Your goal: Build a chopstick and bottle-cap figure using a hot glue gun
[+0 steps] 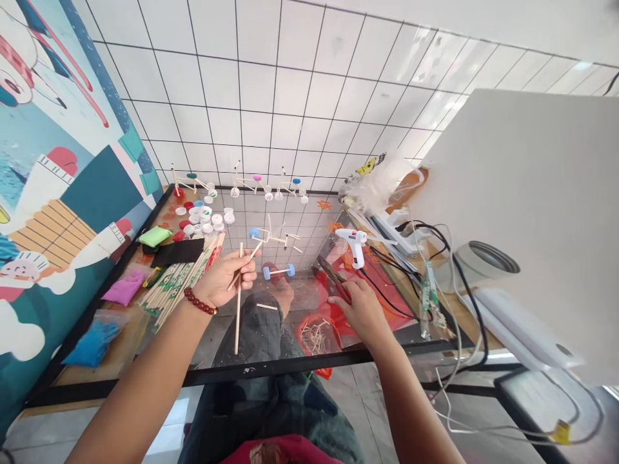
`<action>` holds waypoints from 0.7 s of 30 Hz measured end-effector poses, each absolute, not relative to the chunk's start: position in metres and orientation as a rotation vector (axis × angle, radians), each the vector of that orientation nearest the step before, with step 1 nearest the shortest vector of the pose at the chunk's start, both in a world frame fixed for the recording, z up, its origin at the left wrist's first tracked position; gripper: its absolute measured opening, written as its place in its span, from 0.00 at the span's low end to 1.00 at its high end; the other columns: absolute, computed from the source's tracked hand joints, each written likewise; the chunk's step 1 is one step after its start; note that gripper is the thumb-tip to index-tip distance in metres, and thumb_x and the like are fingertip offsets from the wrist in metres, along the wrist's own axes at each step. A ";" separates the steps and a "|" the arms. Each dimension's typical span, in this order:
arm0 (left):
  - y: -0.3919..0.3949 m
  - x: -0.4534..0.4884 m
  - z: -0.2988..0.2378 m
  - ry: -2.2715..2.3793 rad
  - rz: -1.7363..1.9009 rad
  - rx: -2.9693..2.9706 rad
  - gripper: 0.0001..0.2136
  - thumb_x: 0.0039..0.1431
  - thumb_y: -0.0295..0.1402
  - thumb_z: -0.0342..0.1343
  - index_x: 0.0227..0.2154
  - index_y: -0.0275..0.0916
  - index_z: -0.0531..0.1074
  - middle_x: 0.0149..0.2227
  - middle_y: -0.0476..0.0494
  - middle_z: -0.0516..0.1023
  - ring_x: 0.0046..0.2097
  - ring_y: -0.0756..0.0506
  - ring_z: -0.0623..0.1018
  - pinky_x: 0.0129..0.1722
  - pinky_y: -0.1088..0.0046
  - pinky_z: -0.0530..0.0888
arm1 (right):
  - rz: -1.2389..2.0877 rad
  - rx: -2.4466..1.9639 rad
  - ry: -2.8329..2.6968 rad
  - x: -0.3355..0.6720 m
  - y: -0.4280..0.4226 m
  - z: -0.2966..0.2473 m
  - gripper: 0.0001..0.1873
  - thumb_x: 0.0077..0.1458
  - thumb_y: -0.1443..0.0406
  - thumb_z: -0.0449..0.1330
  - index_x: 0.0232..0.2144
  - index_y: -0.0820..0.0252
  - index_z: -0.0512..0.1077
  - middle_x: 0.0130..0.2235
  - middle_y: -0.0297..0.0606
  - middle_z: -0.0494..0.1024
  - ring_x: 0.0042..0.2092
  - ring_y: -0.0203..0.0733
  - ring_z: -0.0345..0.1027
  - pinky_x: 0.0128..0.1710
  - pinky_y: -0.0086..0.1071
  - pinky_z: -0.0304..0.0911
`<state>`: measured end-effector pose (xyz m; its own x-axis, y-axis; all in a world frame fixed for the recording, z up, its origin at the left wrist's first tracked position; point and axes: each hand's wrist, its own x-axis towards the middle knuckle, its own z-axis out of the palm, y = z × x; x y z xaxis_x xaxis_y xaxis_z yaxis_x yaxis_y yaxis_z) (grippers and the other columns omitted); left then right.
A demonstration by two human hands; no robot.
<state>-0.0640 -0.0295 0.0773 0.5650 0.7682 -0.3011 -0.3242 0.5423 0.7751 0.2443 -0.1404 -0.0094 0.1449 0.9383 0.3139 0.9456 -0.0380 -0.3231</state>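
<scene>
Left hand (pixel 226 277) angled inward, fingers pinching pale crossed sticks (pixel 237 325), one jutting below; right hand (pixel 360 306) lay at red-handled pliers (pixel 335 277), grip unclear.

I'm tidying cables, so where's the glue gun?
In the head view, the white glue gun sits right of centre, just beyond the right hand and the pliers.

No legible lettering, only green-printed stick wrappers (pixel 187 281) too small and blurred for reading.
</scene>
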 end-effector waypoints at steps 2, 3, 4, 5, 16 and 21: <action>-0.032 -0.060 0.073 0.612 0.709 0.651 0.05 0.57 0.23 0.55 0.37 0.35 0.69 0.24 0.53 0.62 0.21 0.56 0.63 0.17 0.85 0.60 | -0.031 -1.998 -1.810 0.245 -0.142 -0.009 0.13 0.55 0.58 0.62 0.38 0.61 0.71 0.40 0.46 0.73 0.43 0.51 0.68 0.45 0.43 0.65; -0.033 -0.057 0.071 0.588 0.714 0.621 0.05 0.57 0.22 0.54 0.36 0.35 0.69 0.25 0.53 0.62 0.20 0.57 0.62 0.16 0.86 0.58 | -0.036 -2.007 -1.822 0.244 -0.142 -0.008 0.13 0.55 0.58 0.62 0.38 0.61 0.71 0.40 0.45 0.73 0.42 0.51 0.68 0.44 0.43 0.65; -0.035 -0.055 0.069 0.579 0.720 0.594 0.05 0.58 0.21 0.53 0.36 0.35 0.69 0.25 0.53 0.62 0.19 0.58 0.60 0.15 0.87 0.56 | -0.047 -2.019 -1.834 0.244 -0.143 -0.008 0.12 0.56 0.58 0.62 0.38 0.60 0.70 0.40 0.45 0.73 0.42 0.51 0.68 0.44 0.43 0.65; -0.036 -0.052 0.066 0.579 0.722 0.571 0.04 0.59 0.21 0.52 0.35 0.34 0.69 0.25 0.53 0.61 0.18 0.59 0.58 0.14 0.87 0.54 | -0.062 -2.034 -1.845 0.243 -0.144 -0.007 0.12 0.56 0.58 0.62 0.38 0.60 0.70 0.40 0.46 0.73 0.42 0.52 0.68 0.43 0.43 0.65; -0.045 -0.038 0.058 0.595 0.767 0.580 0.09 0.63 0.30 0.49 0.37 0.30 0.72 0.24 0.52 0.61 0.18 0.59 0.56 0.14 0.86 0.52 | -0.283 -2.347 -1.886 0.213 -0.154 0.005 0.11 0.63 0.59 0.53 0.40 0.60 0.69 0.45 0.52 0.72 0.46 0.58 0.66 0.37 0.44 0.62; -0.053 -0.030 0.050 0.655 0.829 0.607 0.05 0.59 0.30 0.56 0.35 0.33 0.72 0.21 0.54 0.63 0.17 0.59 0.56 0.14 0.87 0.51 | -0.288 -2.382 -1.909 0.207 -0.156 0.011 0.11 0.65 0.61 0.50 0.40 0.62 0.68 0.47 0.52 0.72 0.48 0.57 0.65 0.41 0.44 0.61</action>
